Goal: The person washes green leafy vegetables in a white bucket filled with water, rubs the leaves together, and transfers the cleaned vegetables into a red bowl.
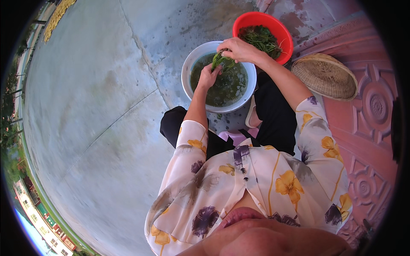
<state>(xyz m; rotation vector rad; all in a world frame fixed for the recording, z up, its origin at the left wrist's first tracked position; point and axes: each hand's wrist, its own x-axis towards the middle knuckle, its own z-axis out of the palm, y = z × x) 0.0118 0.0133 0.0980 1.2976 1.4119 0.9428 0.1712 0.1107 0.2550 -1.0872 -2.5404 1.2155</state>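
A bunch of leafy green stems (218, 60) is held between both hands above a white basin (186, 80). My left hand (209, 76) grips its lower end, over the basin's middle left. The other end is in my right hand (237, 50), above the basin's far right rim. Murky greenish water (225, 91) with bubbles or bits at its surface fills much of the basin. Beyond my right hand stands a red plastic basin (285, 28) holding more wet greens (261, 38), some with pale roots. My right forearm passes close to its near rim.
A round woven basket (325, 75) leans against the pink moulded wall panel (373, 105) on the right. Cracked concrete floor (96, 96) spreads to the left, with damp spots by the basins. Below me is a pink-purple seat (235, 137). Yellow material (59, 17) lies at far left.
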